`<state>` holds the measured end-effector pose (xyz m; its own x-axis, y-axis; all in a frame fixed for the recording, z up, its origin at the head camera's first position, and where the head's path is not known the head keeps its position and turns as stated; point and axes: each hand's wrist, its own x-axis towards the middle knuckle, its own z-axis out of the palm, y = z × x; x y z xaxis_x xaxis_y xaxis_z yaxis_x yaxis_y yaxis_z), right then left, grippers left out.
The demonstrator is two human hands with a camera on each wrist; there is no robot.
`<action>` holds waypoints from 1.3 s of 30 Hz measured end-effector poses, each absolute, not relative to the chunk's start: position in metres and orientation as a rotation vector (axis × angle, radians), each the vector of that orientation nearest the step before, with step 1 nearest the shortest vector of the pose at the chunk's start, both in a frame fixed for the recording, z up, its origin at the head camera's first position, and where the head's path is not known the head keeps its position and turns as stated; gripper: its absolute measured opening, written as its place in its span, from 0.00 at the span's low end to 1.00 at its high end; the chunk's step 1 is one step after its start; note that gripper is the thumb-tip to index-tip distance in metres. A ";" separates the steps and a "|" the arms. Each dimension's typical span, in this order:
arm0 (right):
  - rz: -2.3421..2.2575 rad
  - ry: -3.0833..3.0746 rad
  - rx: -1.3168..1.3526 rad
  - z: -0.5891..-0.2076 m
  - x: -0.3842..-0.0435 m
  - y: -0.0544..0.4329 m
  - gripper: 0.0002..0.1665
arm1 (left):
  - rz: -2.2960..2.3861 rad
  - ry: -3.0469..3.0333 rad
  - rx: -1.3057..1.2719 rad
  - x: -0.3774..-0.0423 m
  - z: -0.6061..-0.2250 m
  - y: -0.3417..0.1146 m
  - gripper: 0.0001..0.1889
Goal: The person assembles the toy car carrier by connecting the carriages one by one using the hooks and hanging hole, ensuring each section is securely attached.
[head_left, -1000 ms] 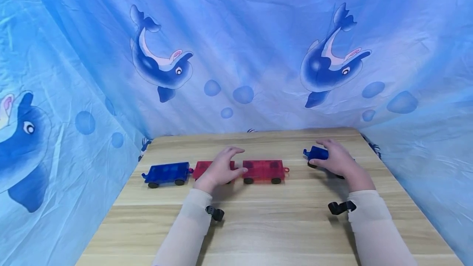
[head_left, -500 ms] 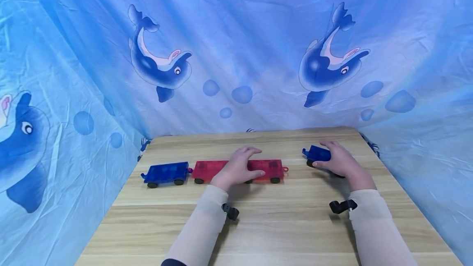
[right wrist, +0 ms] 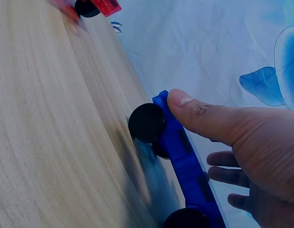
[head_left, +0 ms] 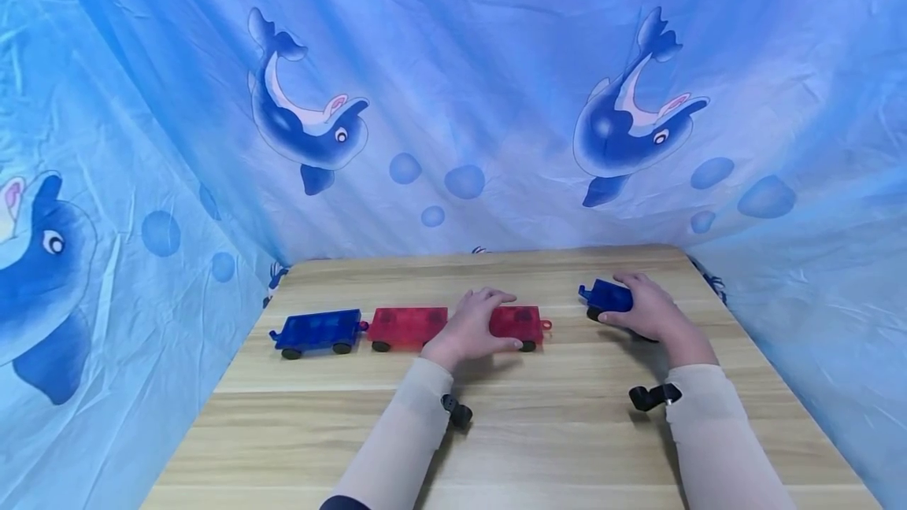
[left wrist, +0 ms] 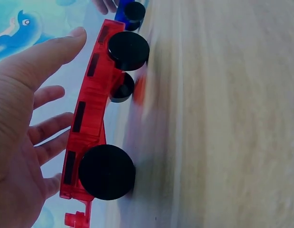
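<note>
Red wagons (head_left: 408,327): two (blue wagons (head_left: 317,330): two)

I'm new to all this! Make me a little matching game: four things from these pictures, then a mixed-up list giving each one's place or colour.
Things:
1. Left hand
2. Right hand
3. Wheels
4. Tabletop

Places and colours:
A. Black
B. Over a red car
C. Pale brown, with wood grain
D. At the blue car furthest right

Right pairs: 1-B, 2-D, 3-A, 4-C.
</note>
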<state>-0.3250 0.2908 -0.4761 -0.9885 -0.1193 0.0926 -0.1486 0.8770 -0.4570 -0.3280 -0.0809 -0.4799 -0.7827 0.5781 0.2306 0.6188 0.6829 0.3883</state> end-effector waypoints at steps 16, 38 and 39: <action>0.674 -3.053 0.198 -0.482 -0.326 0.294 0.61 | -0.582 -2.839 -0.988 -0.327 -0.485 -0.076 0.48; 0.712 -3.060 0.231 -0.482 -0.325 0.289 0.54 | -0.523 -2.871 -0.958 -0.326 -0.490 -0.072 0.41; 0.723 -3.063 0.230 -0.481 -0.325 0.288 0.53 | -0.523 -2.874 -0.954 -0.326 -0.490 -0.072 0.41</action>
